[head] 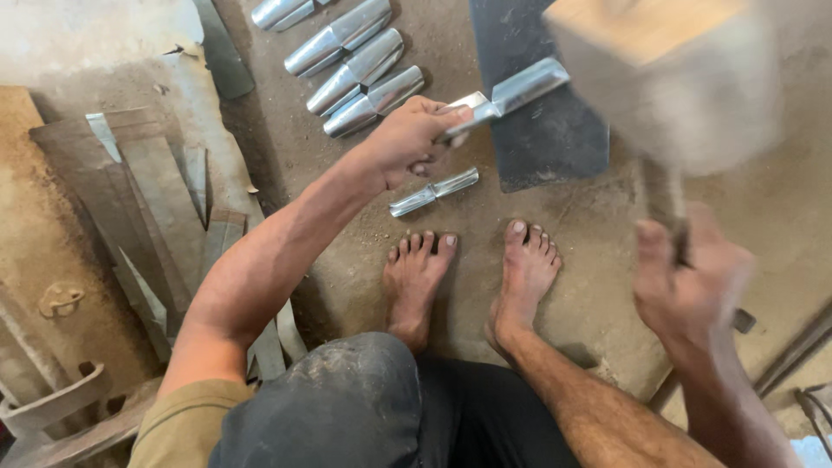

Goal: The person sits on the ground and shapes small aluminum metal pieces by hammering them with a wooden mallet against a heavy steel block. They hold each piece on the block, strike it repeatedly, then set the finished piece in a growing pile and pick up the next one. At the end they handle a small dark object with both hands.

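on the dirt floor ahead of the person's bare feet (472, 277) lies a dark flat metal plate (542, 130), and across its near left edge rests the shiny metal piece (507, 94) being worked. it is a short length of bright sheet steel, folded into a hollow tapering sleeve, wider and rounder at its upper right end and flatter toward the held end, with a clean silvery sheen against the dull plate. the left hand (407, 139) grips its lower left end, fingers curled tight round it with the thumb on top, pinning it to the plate. the right hand (689, 290) is wrapped in a closed fist round the thin handle of a wooden mallet (672, 74), whose big pale block head sits high in the view, blurred, above and to the right of the piece and not touching it. a smaller folded steel piece (433, 191) lies on the ground just below the left hand. further back, a row of finished tapered sleeves (355, 65) lies side by side. flat metal strips (152, 199) are piled at the left.
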